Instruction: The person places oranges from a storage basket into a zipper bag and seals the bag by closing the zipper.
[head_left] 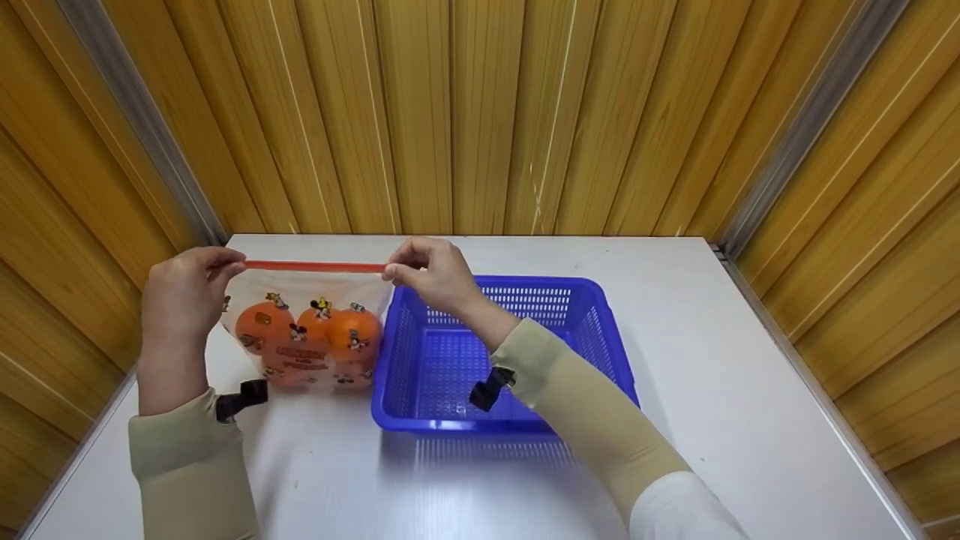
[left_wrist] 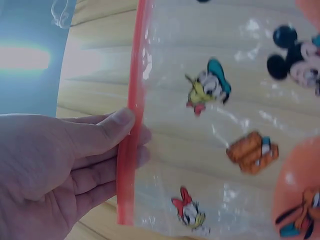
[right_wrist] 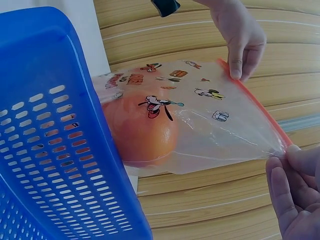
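Observation:
A clear zip bag (head_left: pixel 300 289) printed with cartoon figures hangs upright by its red zip strip (head_left: pixel 315 266), which is stretched straight between both hands. Several oranges (head_left: pixel 356 330) fill its lower part. My left hand (head_left: pixel 184 292) pinches the strip's left end; in the left wrist view the thumb lies on the near face of the strip (left_wrist: pixel 131 155) with fingers behind. My right hand (head_left: pixel 435 274) pinches the opposite corner between thumb and fingers, as the right wrist view also shows. Beside the bag stands a blue plastic basket (head_left: pixel 394 424), its inside bare where it shows.
The basket rests on a white table (head_left: pixel 712 375), right of the bag and under my right forearm. Wood-patterned panels (head_left: pixel 480 112) rise behind the table and along both sides. Each sleeve carries a small black mount (head_left: pixel 491 388) at the wrist.

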